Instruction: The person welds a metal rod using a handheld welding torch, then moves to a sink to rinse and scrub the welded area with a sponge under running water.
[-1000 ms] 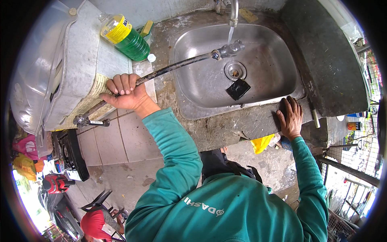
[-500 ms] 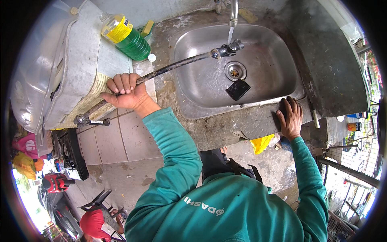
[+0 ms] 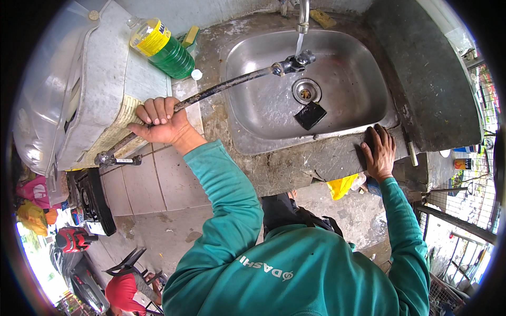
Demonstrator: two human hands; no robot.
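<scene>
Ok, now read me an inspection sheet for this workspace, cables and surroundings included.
Surface: stained counter around a metal sink
Job's things: jointed metal rod, far end under running water from the tap
Clutter: black square piece in the sink; bottle of green liquid at left
Left grip: closed around the rod
Right grip: resting on the counter
Cables: nothing seen
Surroundings: person in red at lower left; wire mesh at right
</scene>
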